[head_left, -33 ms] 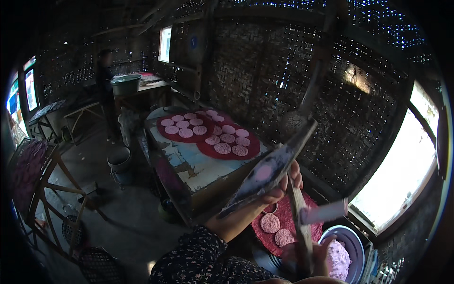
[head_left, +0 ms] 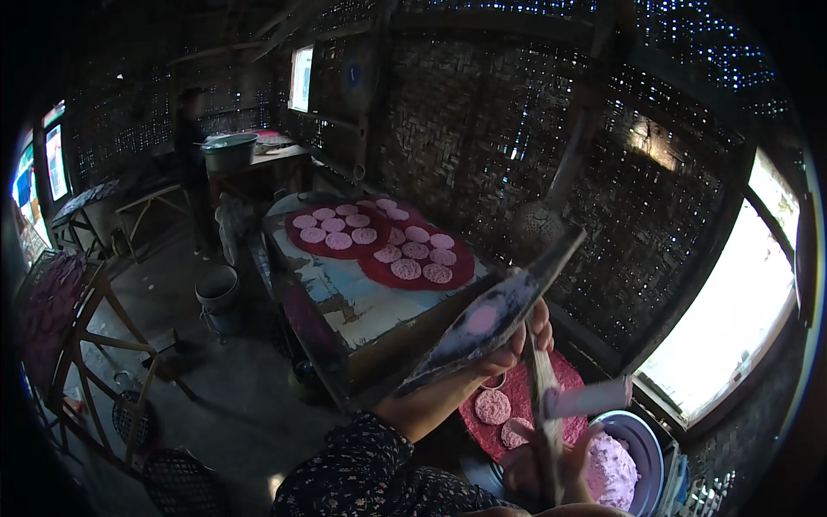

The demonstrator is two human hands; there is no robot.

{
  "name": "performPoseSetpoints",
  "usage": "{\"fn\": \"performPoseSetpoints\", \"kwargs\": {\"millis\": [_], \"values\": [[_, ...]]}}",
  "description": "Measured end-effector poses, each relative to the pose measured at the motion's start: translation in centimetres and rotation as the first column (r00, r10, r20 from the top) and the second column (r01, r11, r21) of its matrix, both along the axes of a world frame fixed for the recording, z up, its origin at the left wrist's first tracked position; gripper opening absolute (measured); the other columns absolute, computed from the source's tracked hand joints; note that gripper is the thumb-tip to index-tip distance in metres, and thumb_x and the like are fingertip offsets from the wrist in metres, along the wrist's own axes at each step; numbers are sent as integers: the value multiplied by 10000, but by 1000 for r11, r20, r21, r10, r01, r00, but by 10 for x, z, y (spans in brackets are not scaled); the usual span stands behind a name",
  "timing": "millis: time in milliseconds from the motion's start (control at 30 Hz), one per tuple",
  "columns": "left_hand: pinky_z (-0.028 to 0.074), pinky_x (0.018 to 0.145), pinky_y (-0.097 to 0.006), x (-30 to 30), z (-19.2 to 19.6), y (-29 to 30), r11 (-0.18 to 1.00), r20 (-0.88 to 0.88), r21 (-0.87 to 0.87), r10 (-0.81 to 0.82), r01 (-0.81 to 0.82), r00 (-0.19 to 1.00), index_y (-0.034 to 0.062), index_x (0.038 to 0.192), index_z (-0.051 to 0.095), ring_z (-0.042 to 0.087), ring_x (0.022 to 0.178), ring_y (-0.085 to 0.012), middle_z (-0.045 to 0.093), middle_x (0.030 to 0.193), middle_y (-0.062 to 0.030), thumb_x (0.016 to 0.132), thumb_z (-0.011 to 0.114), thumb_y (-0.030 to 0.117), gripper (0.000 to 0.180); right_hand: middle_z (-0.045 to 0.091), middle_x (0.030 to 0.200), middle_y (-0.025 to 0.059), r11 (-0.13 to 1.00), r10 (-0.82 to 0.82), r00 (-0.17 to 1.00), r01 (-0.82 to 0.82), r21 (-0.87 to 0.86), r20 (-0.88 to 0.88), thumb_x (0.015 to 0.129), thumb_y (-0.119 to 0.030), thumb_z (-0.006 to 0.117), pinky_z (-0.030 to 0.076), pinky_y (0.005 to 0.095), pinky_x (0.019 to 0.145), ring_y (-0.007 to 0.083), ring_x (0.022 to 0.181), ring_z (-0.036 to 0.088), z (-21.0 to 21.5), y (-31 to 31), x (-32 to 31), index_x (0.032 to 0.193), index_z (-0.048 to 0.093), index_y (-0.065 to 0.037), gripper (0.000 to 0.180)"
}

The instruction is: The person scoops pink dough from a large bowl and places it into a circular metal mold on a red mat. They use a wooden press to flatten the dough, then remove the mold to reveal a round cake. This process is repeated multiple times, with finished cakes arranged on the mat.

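on the surface (head_left: 362,302) to my left lie red mats (head_left: 413,258) dotted with pink discs. my left hand (head_left: 508,345) has its grip clenched under a tilted flat board (head_left: 491,319) carrying one pink disc (head_left: 481,319). my right hand (head_left: 551,465), low down, grasps a blurred stick (head_left: 541,388) just beside a bowl of pink dough (head_left: 620,465).

walls: dark woven bamboo mat (head_left: 482,129), daylight pinpricks
windows: bright opening right (head_left: 732,310), small one far wall (head_left: 301,77)
floor: bare grey (head_left: 224,405)
furniture: worn painted surface (head_left: 362,302), far bench (head_left: 258,168)
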State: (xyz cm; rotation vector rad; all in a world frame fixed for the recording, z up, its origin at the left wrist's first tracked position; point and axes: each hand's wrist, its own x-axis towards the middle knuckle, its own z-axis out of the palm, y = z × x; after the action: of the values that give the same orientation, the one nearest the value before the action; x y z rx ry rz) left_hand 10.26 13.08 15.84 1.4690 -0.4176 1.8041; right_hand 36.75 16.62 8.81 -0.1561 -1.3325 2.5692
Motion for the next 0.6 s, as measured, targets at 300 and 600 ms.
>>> {"fn": "performPoseSetpoints", "kwargs": {"millis": [300, 600], "values": [[388, 975, -328, -63, -63, -24, 794, -548, -231, 372, -562, 750, 70, 1304, 406, 498, 1175, -182, 539, 1243, -133, 745, 733, 185, 658, 516, 1133, 132, 977, 16, 966, 39, 209, -256, 878, -307, 525, 388, 243, 380, 135, 460, 506, 58, 26, -81, 1411, 128, -74, 705], [509, 733, -360, -71, -83, 1, 185, -675, 250, 737, -950, -34, 117, 906, 645, 639, 820, -266, 657, 880, -63, 639, 743, 269, 322, 408, 1287, 224, -211, -371, 906, 133, 968, -205, 717, -198, 726, 467, 381, 852, 393, 1133, 479, 100, 22, -109, 1432, 159, -58, 924]]}}
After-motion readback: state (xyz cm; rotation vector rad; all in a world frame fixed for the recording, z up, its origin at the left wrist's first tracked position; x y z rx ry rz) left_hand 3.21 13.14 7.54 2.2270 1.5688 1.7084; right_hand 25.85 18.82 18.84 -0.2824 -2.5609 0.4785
